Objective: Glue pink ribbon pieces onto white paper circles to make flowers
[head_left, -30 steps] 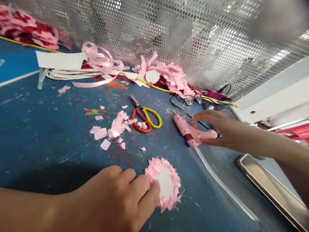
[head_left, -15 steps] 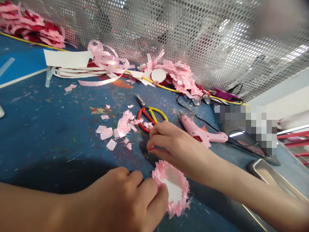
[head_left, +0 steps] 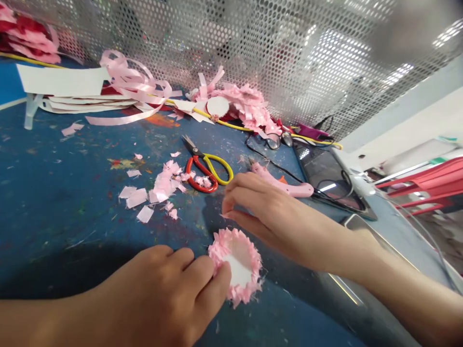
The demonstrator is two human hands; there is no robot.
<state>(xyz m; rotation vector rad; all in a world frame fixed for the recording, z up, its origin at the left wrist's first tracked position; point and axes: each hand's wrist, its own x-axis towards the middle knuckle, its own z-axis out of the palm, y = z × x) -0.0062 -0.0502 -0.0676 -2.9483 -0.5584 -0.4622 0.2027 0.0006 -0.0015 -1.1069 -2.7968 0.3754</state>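
Biggest thing first: we're at a blue, paint-speckled table (head_left: 54, 193) with a perforated metal screen (head_left: 275, 53) standing along its far edge, well beyond our fingers. Against that screen there's a heap of pink ribbon loops and white paper strips (head_left: 119, 91) off to the far left, and a pile of pink fringe pieces (head_left: 246, 103) straight ahead.

To the right of our right hand lies a dark tablet or phone (head_left: 325, 178), and nearer us, by the right forearm, the corner of a metal tray (head_left: 356, 224); we can't see what's in it from here.

Our left hand (head_left: 159, 294) rests on the table, fingers curled, with the fingertips (head_left: 217, 274) pressing down on the left edge of the pink fringed disc (head_left: 237, 260), a white round centre with pink fringe all round it, lying flat right between both hands.

Our right hand (head_left: 267, 212) hovers just above the far side of the disc, thumb and fingers pinched nearly closed. Whether there's a scrap between them we can't tell, it's too small.

Just behind the right hand lies the pink glue gun (head_left: 289, 185). A bit left of that, the red-and-yellow scissors (head_left: 204, 166) lie half open. Smallest stuff: pink paper scraps (head_left: 159, 188) scattered left of the scissors, beyond our left fingers.
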